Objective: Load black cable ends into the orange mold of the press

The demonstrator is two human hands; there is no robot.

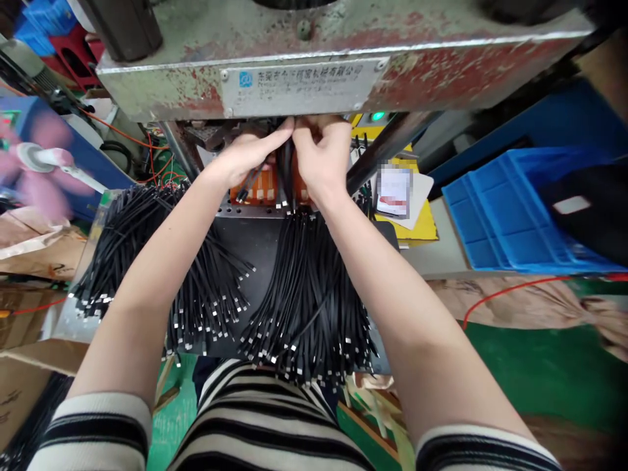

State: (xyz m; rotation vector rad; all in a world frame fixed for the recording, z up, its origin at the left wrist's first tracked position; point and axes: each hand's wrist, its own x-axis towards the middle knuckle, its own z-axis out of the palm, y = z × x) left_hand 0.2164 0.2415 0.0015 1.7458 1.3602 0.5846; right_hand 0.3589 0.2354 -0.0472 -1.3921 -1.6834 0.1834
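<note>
Both of my hands reach under the press head, over an orange fixture [267,179] with pale slots. My left hand [248,157] is closed, its thumb stretched along several black cables [284,171] that hang between the hands with metal plugs at their ends. Right beside it, my right hand [324,154] is closed too, fingers curled at the upper part of these cables; its fingertips are partly hidden. Below my hands, a large bundle of black cables [307,288] fans out over the dark table [245,239]. Another cable bundle [132,242] lies at the left, partly behind my left forearm.
The heavy metal press head [171,88] hangs just above my hands, between steel posts [387,147]. A phone [394,190] lies on a yellow box [424,226] at the right, near blue trays [505,203]. A pink fan [42,160] spins at the left.
</note>
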